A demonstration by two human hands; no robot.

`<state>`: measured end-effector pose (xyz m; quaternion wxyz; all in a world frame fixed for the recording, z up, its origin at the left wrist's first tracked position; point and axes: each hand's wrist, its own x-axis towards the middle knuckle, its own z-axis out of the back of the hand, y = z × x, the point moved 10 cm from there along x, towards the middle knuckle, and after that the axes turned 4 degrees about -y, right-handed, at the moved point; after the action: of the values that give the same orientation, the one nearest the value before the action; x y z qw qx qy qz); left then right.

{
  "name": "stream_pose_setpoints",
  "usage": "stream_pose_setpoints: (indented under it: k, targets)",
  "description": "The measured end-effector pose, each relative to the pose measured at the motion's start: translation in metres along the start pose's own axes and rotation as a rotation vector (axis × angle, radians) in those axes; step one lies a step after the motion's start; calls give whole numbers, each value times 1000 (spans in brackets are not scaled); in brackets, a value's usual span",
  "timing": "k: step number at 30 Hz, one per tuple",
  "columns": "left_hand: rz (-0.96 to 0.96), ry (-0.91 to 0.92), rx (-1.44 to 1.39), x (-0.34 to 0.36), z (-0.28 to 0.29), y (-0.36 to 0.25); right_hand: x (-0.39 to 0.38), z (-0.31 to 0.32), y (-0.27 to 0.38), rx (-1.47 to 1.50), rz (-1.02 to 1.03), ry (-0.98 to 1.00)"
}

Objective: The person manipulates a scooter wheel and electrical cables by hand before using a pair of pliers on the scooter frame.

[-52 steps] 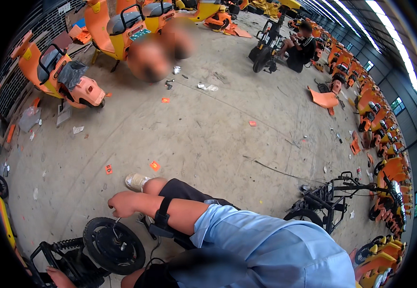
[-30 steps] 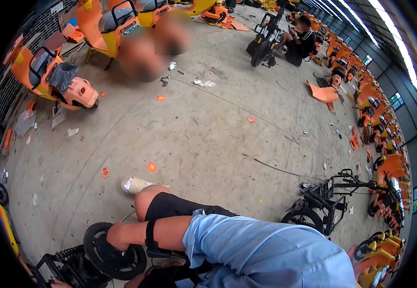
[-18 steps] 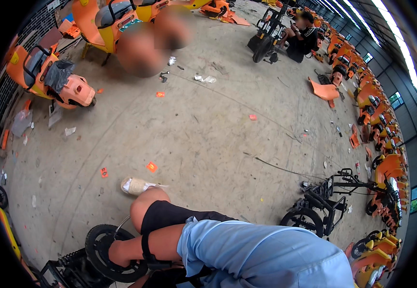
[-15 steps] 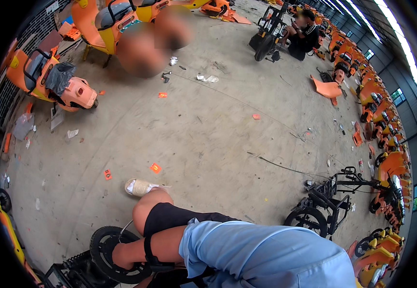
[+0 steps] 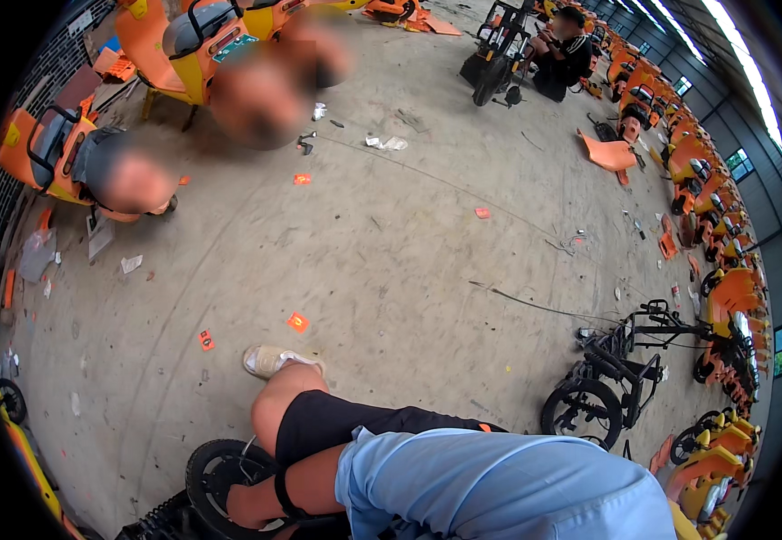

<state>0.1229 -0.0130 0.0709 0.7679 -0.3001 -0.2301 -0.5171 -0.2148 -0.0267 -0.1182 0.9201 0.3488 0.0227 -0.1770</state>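
My right hand point(image 5: 243, 504) reaches down onto the hub of a black wheel point(image 5: 203, 477) at the lower edge. Its fingers are bent downward and largely hidden, so what they hold is unclear. A grey cable or rod point(image 5: 247, 448) curves up from the hub beside it. A black spring and frame parts point(image 5: 161, 517) lie just left of the wheel, mostly cut off. My bare knee point(image 5: 278, 405) and beige shoe point(image 5: 274, 360) are just beyond the hand. My left hand is out of sight.
Another black stripped scooter frame point(image 5: 625, 369) stands at right, with a long cable point(image 5: 535, 306) on the floor. A person point(image 5: 557, 63) sits by a frame at the back. Orange scooters point(image 5: 157, 58) line both sides. Loose orange panels point(image 5: 607, 153) and litter lie about.
My right hand has come down from above the wheel onto its hub. My left hand, earlier at the lower-left edge, has left view. The wheel now appears lower in the picture.
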Motion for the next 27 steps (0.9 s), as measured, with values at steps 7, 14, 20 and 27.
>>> stream_pose_setpoints:
  k: [7, 14, 20, 27]
  targets:
    - [10, 9, 109, -9, 21, -76, -4, 18, -13, -91, -87, -78]
    - [168, 40, 69, 11, -6, -64, -40, 50, -33, 68, -246, -150]
    - [350, 59, 40, -10, 32, -67, -57, 16, -17, 32, -182, -5]
    - [356, 69, -13, -16, 35, -53, -42, -5, 20, 44, -136, 34]
